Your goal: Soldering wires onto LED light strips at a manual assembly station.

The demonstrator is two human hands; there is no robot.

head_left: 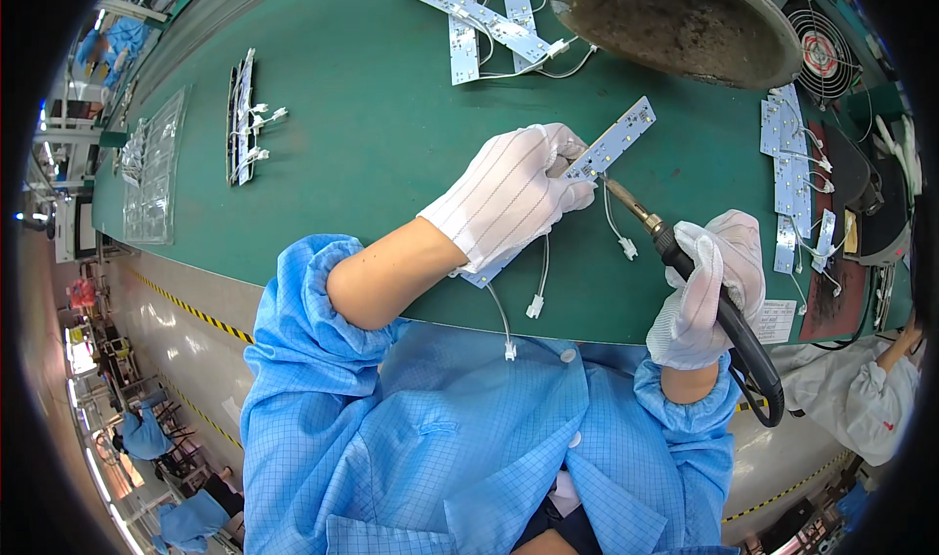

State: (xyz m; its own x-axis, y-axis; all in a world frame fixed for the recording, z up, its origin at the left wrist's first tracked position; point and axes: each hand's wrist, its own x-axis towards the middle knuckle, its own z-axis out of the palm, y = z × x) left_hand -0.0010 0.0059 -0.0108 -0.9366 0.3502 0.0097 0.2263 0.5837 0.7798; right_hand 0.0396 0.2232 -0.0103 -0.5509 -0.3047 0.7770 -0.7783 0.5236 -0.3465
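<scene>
My left hand point(518, 188), in a white striped glove, pinches a narrow white LED strip board point(624, 136) that slants up to the right. The board's lower end shows beneath the wrist. Thin white wires with small white plugs point(535, 306) hang from it. My gloved right hand point(712, 281) is wrapped round the black handle of a soldering iron point(668, 247). The iron's tip is at the board's lower edge, just right of my left fingers; whether it touches cannot be made out.
More LED boards with wires lie at the far middle point(494, 27), right point(790, 164) and left point(240, 115). A clear plastic tray point(154, 178) sits at the left. A large round metal hood point(675, 22) hangs over the far side, beside a fan point(824, 51). Another person's sleeve point(851, 399) is at right.
</scene>
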